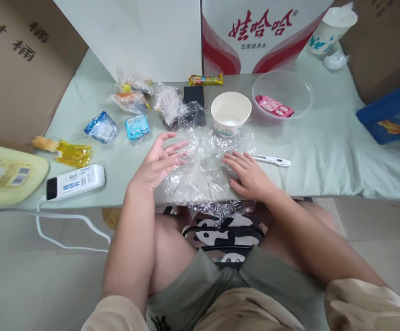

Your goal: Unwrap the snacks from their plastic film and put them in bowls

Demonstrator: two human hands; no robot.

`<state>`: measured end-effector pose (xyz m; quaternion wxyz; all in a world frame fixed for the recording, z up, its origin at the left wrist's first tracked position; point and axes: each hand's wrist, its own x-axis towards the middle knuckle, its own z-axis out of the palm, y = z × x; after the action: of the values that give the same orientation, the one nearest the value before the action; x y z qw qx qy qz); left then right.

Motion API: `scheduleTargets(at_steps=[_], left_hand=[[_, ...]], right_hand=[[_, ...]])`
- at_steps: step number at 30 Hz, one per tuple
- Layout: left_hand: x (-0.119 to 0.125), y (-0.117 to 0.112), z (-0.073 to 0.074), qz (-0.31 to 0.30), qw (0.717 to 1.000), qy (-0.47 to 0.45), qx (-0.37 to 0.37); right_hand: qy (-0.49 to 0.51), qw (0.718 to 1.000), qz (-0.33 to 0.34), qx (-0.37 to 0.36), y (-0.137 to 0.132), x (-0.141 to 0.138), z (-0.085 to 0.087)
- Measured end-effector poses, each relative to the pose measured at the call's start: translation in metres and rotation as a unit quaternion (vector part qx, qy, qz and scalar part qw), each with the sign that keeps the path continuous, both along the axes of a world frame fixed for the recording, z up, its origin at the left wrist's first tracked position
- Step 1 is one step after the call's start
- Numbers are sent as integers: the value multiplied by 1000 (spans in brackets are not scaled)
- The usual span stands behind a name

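A crinkled sheet of clear plastic film [203, 174] is spread over the front of the table, its near edge hanging over the side. My right hand [246, 172] lies flat on the film's right part, fingers stretched out. Just above the left part, my left hand [161, 161] is raised with its fingers apart and nothing in them. Beyond the right fingertips lies a white utility knife [272, 160], partly hidden by the hand. An empty paper bowl [230, 112] stands upright behind the film.
A clear plastic bowl [303, 103] holds a pink snack packet [274, 106]. Several wrapped snacks, including a blue packet [137, 127], lie to the left. A white power strip [79, 181] sits front left. Cartons [248, 41] wall the back; a paper cup [330, 32] stands back right.
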<state>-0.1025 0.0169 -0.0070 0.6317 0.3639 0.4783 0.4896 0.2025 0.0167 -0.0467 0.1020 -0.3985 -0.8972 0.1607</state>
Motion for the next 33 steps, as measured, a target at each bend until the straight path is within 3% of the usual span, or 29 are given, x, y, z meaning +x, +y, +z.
scheduleTargets(at_steps=[2, 4, 5, 6, 7, 9, 11, 12, 16, 19, 23, 29, 33], left_hand=[[-6, 4, -8, 130, 990, 23, 39], [-4, 4, -13, 269, 951, 69, 133], [-1, 2, -14, 304, 924, 118, 200], [4, -2, -14, 301, 895, 186, 270], [10, -6, -13, 260, 867, 265, 334], [20, -14, -11, 76, 823, 411, 385], [23, -19, -11, -79, 797, 489, 346], [22, -19, -12, -122, 791, 513, 312], [1, -14, -19, -148, 788, 559, 211], [-15, -13, -22, -159, 790, 566, 173], [-26, -17, -21, -176, 791, 566, 149], [-40, -18, -24, -135, 806, 557, 146], [-40, -18, -23, -77, 829, 529, 162]], right_hand=[[-15, 1000, -7, -3, 1, 1, 3], [-24, 1000, -5, -7, 2, 1, 5], [-29, 1000, 0, -10, 2, 0, 6], [-34, 999, 7, -14, 3, 0, 6], [-38, 999, 14, -17, 3, 0, 6], [-45, 998, 26, -21, 3, 0, 6], [-45, 998, 29, -17, 4, 1, 7], [-41, 999, 24, -12, 4, 3, 7], [-3, 999, -33, 24, 10, 13, 7], [23, 995, -74, 57, 15, 21, 2], [35, 994, -74, 74, 19, 28, -7], [72, 991, -73, 80, 22, 30, -16], [143, 982, -83, 87, 25, 30, -12]])
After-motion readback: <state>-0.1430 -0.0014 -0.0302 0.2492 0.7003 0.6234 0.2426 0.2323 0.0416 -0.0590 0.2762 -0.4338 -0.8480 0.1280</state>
